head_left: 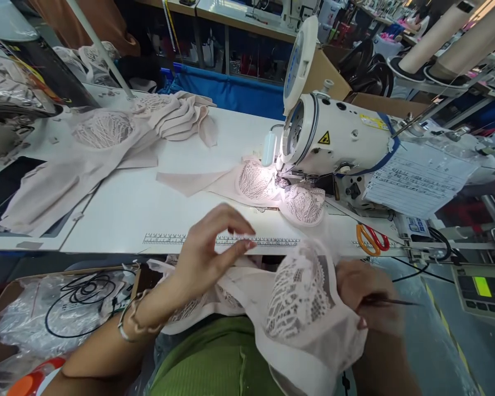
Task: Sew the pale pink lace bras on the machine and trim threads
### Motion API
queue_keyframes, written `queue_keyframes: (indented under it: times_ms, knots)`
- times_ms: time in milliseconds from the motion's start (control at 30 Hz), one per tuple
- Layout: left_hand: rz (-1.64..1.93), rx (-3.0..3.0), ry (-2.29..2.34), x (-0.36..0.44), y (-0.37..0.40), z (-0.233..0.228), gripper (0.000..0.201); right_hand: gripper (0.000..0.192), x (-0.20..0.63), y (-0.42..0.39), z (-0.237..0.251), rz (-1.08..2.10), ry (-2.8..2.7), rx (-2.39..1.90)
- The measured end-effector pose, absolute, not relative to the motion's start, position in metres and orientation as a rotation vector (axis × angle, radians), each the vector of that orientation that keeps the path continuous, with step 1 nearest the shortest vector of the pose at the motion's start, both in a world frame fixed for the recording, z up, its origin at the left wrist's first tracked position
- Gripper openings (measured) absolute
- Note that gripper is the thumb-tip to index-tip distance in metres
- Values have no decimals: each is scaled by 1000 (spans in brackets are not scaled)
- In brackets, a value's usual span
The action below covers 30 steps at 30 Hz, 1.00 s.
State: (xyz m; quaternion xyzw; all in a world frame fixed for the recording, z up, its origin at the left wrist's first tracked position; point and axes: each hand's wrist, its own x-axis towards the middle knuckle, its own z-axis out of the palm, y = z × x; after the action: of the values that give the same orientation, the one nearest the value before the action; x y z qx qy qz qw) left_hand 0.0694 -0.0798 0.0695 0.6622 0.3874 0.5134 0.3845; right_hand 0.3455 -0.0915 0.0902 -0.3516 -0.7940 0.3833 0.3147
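A pale pink lace bra piece (297, 308) lies in my lap at the table's front edge. My left hand (208, 250) hovers over its left part with fingers spread and curved, fingertips near the printed ruler (223, 241). My right hand (365, 300) grips the fabric's right edge together with a thin dark pointed tool (396, 301). Another lace bra piece (280, 192) lies under the needle of the white sewing machine (338, 146), lit by its lamp.
A pile of pink lace garments (107, 143) covers the table's left. Orange-handled scissors (371, 237) lie right of the ruler. A paper sheet (416, 179) hangs on the machine. A control panel (484, 289) sits at right; a box with black cable (82, 297) at lower left.
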Motion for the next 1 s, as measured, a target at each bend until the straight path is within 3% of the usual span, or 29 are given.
queue_keyframes:
  times_ms: [133,200,300,567,700,833,1000]
  knots:
    - [1121,1998,870,85,-111,69,17,27,329,-101,90,1072,-2143,-1056]
    - [1142,2075,900,96,-119,56,23,22,315,-106,77,970,-2157,-1146]
    - [1213,2061,1043,105,-119,35,13,18,302,-113,54,831,-2138,-1109]
    - [1077,1453,1213,96,-110,34,5,27,312,-115,33,434,-2221,-1182]
    - [1021,1252,1228,85,-105,37,8,22,325,-111,34,700,-2135,-1127]
    - [963,1102,1184,71,-101,36,16,40,347,-107,46,1165,-2010,-1033]
    - [1089,1126,1204,62,-101,30,11,28,361,-104,50,975,-1971,-1117]
